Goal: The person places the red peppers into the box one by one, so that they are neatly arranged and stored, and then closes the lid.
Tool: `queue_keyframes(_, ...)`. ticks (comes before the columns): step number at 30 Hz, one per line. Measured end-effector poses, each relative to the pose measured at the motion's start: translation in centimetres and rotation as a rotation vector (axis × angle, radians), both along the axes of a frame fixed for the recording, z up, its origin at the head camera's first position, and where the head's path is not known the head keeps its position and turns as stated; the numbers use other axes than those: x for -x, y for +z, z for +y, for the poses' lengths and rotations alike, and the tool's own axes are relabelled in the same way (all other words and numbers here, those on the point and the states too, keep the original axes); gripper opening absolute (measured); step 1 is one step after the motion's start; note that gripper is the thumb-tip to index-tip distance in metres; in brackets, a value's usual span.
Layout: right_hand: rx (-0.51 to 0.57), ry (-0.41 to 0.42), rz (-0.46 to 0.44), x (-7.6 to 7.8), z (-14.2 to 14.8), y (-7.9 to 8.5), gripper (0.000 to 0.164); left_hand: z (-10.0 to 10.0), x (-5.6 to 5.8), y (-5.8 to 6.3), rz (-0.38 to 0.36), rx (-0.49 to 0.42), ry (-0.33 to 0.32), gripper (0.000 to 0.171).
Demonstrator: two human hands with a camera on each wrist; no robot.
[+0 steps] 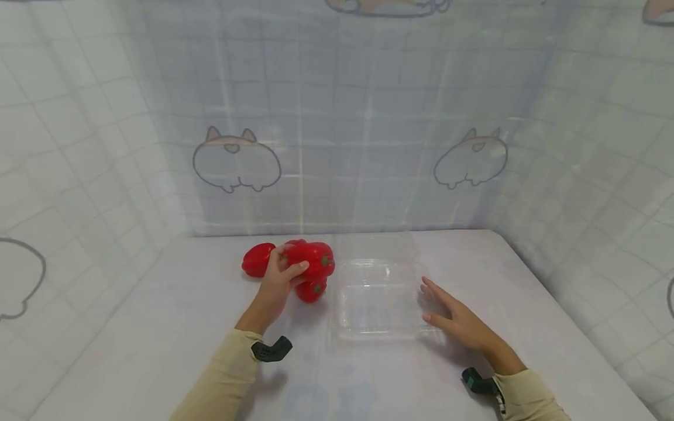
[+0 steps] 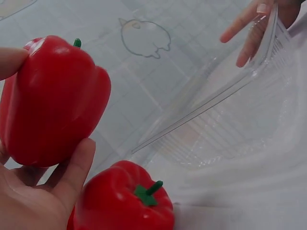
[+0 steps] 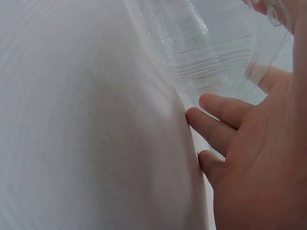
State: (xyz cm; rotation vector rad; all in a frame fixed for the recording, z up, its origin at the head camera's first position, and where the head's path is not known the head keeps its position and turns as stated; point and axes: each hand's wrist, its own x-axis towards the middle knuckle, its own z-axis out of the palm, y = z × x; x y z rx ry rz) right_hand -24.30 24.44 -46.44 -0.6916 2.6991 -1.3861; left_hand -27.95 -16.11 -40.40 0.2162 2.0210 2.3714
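My left hand (image 1: 276, 278) grips a glossy red bell pepper (image 2: 55, 103) between thumb and fingers, raised off the table. Below it, a second bell pepper (image 2: 127, 199) with a green stem lies on the table. Another bell pepper (image 1: 258, 261) lies left of that hand, and part of one more shows behind the held one. To the right of the peppers stands a clear plastic container (image 1: 342, 310). My right hand (image 1: 458, 318) is at the container's right side, its fingers extended close to the wall and rim, the lower fingertips by the tabletop.
Behind the container's base rises its clear lid (image 1: 376, 248), tilted back. A pale cloth covers the table (image 1: 174, 345). A patterned curtain (image 1: 337, 146) closes off the back and both sides. Each wrist wears a small dark device (image 1: 271, 349).
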Motion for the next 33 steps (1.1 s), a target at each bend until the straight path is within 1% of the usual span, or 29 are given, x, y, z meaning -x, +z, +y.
queue_keyframes(4,0.000,-0.001,-0.004,0.0,-0.1,0.0,0.077,0.4,-0.1,0.0,-0.028,0.066,0.012,0.072)
queue_keyframes(8,0.006,0.002,-0.004,-0.1,-0.1,0.1,0.077,0.7,-0.1,0.2,-0.005,0.128,-0.011,0.077)
queue_keyframes(13,0.011,0.011,-0.005,-0.2,-0.2,0.2,0.078,1.3,-0.1,0.2,0.027,0.281,-0.038,0.081)
queue_keyframes(15,0.013,0.012,-0.003,-0.3,-0.2,0.1,0.079,1.6,-0.2,0.3,0.026,0.348,-0.041,0.082)
queue_keyframes(17,0.011,0.012,-0.001,-0.3,-0.2,0.0,0.079,2.0,-0.3,0.4,0.025,0.383,-0.045,0.083)
queue_keyframes(20,0.008,0.012,0.001,-0.3,-0.2,-0.1,0.079,2.6,-0.3,0.5,0.022,0.399,-0.044,0.084)
queue_keyframes(27,0.009,0.013,-0.007,-0.3,-0.3,-0.2,0.079,3.9,-0.3,0.7,0.005,0.376,-0.040,0.087)
queue_keyframes(33,0.011,0.005,-0.010,-0.3,-0.2,-0.1,0.080,4.9,0.1,0.9,0.027,0.378,-0.055,0.088)
